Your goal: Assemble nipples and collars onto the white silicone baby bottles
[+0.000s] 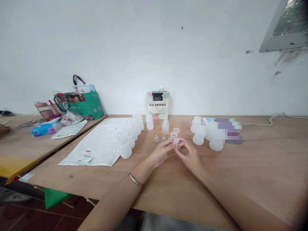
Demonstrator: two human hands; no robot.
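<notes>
Over the middle of the table, my left hand (163, 152) and my right hand (190, 154) meet, fingers closed around a small translucent bottle collar (177, 143). The fingers hide much of it. Just beyond them lie two more collar rings (176, 130). Several clear silicone nipples (157, 138) stand beside my left fingertips, one partly covered. Behind these is a clear bottle cap (165, 125). A row of capped baby bottles (125, 147) runs back on the left, with another capped bottle (149, 121) near the wall. Several frosted bottle bodies (199, 134) stand to the right, without caps.
A white plastic mailer (96, 141) lies left of the bottles. A paper bag (157, 106) stands against the wall. Behind the right-hand bottles is a blurred box (231, 130); a white cable (260, 123) trails there. A green bag (90, 104) sits on the adjoining left table.
</notes>
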